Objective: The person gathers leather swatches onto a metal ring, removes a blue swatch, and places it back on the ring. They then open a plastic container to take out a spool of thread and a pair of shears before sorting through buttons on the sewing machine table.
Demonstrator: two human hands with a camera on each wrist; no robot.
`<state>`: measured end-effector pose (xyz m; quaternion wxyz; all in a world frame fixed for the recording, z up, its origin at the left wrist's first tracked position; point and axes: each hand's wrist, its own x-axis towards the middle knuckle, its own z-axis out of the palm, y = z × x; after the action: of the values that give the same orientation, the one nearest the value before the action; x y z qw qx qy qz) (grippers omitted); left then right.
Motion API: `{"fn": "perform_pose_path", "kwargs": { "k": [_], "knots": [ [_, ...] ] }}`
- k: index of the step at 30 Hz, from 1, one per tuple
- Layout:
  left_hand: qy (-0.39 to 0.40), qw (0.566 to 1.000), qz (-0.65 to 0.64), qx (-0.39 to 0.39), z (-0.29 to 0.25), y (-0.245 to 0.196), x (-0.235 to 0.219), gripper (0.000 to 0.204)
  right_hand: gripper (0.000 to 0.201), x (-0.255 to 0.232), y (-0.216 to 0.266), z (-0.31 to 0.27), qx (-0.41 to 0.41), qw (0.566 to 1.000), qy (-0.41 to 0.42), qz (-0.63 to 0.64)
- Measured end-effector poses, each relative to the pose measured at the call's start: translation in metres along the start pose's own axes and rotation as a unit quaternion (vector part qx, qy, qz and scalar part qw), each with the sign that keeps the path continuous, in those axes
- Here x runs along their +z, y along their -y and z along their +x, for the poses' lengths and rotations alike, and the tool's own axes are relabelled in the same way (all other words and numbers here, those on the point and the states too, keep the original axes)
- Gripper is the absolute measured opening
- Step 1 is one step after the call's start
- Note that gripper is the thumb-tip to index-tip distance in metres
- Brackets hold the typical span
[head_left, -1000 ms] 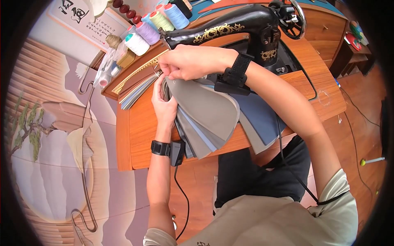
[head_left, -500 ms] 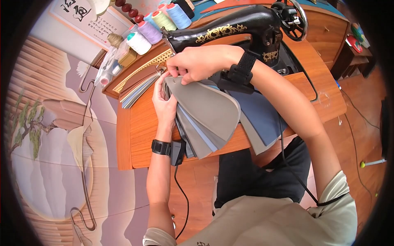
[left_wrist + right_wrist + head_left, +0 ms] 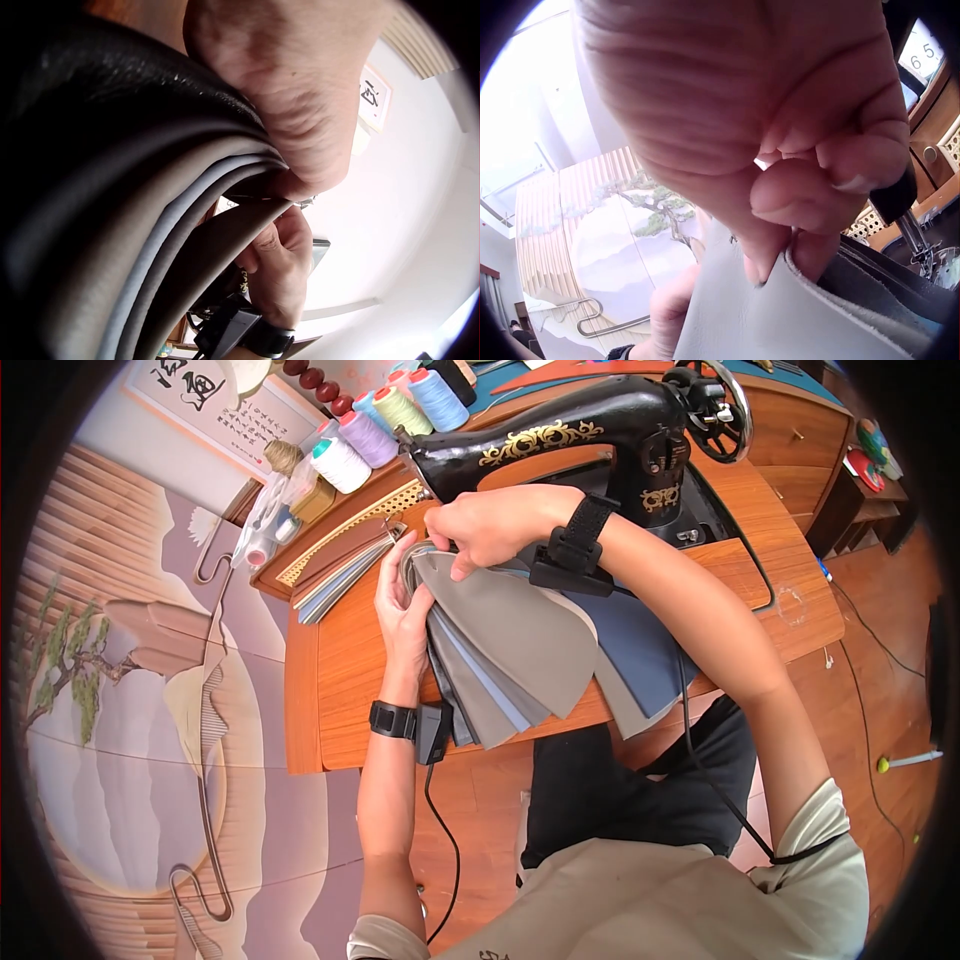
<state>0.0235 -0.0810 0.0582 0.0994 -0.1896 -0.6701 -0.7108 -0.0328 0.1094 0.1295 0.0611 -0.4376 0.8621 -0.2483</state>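
Observation:
A fan of grey and blue leather swatches [image 3: 515, 625] spreads over the wooden table. My left hand [image 3: 403, 618] grips their narrow end, thumb in front; in the left wrist view the layers bunch up beside this hand [image 3: 300, 97]. With thumb and fingers, my right hand [image 3: 505, 525] pinches the top grey swatch near its narrow end. The right wrist view shows that grey swatch [image 3: 739, 315] caught between thumb and curled fingers. Just beyond the left fingertips is a metal ring [image 3: 394, 530], beside another bundle of swatches [image 3: 345, 585] on the table.
A black sewing machine [image 3: 560, 445] with gold ornament stands right behind my hands. Several thread spools [image 3: 340, 465] line the back left. A blue swatch [image 3: 640, 645] lies under my right forearm. A cable [image 3: 690, 735] hangs from the right wrist camera.
My right hand has moved right, away from the metal ring, and now pinches the top grey swatch. That swatch has shifted slightly right; my left hand keeps its grip.

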Motion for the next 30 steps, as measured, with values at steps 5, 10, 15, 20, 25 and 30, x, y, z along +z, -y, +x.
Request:
{"fn": "perform_pose_path", "kwargs": {
  "k": [5,10,15,20,25,30],
  "knots": [
    [0.009,1.000,0.003,0.007,0.001,0.004,-0.003,0.063,0.032,-0.004,0.006,-0.003,0.040,0.998,0.051,0.026],
    [0.014,0.998,-0.051,-0.019,0.001,0.000,-0.004,0.063,0.030,-0.007,0.008,-0.004,0.031,0.998,0.049,0.009],
    [0.015,1.000,-0.012,-0.001,0.000,0.001,0.001,0.061,0.031,-0.005,0.008,-0.005,0.039,0.998,0.038,0.012],
    [-0.008,0.999,0.027,-0.021,0.001,-0.002,0.003,0.061,0.028,-0.004,0.003,-0.005,0.047,0.997,0.054,0.009],
    [0.000,1.000,0.007,-0.025,0.000,-0.008,0.006,0.061,0.027,-0.015,-0.001,-0.011,0.052,0.996,0.073,-0.006],
    [0.004,1.000,-0.008,-0.019,0.000,-0.008,0.007,0.060,0.032,-0.032,-0.014,-0.021,0.114,0.989,0.091,-0.040]
  ]
}}
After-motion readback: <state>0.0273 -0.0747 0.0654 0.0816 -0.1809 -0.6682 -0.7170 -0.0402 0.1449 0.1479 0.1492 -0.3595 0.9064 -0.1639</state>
